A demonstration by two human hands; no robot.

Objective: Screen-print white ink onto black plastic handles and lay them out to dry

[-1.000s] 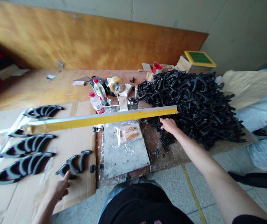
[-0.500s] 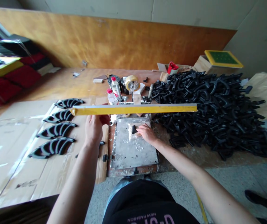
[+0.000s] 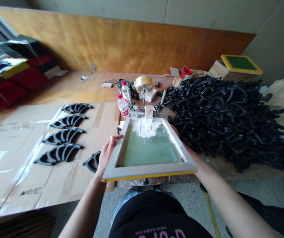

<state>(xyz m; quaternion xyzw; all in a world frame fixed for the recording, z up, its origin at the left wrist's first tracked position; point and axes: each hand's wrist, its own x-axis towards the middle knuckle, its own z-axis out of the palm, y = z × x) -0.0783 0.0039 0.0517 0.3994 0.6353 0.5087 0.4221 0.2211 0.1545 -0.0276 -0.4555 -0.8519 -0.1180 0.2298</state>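
Note:
A screen-printing frame (image 3: 111, 172) with a pale wooden border and green mesh lies lowered, tilted slightly, over the work plate. White paste (image 3: 145, 129) is smeared across the far end of its mesh. My left hand (image 3: 108, 150) grips the frame's left side, its fingers at the edge. Most of my right hand (image 3: 176, 130) is hidden behind the frame's right side; only a sliver shows, so its grip is unclear. Metal hinge clamps (image 3: 145, 113) stand at the frame's far end. Beside my left wrist lies a curved black plastic part (image 3: 91, 163).
Rows of curved black parts (image 3: 59, 154) lie on cardboard (image 3: 15, 132) at left. A large heap of black plastic parts (image 3: 221, 115) fills the right. Behind the clamps are red-capped bottles (image 3: 122, 105) and a tape roll (image 3: 143, 83). A person's dark-clothed leg (image 3: 263, 211) shows lower right.
The screen frame has swung down from its raised, edge-on position and now covers the plate. My left hand came down with it. My right hand, earlier at a small black part on the plate, moved right.

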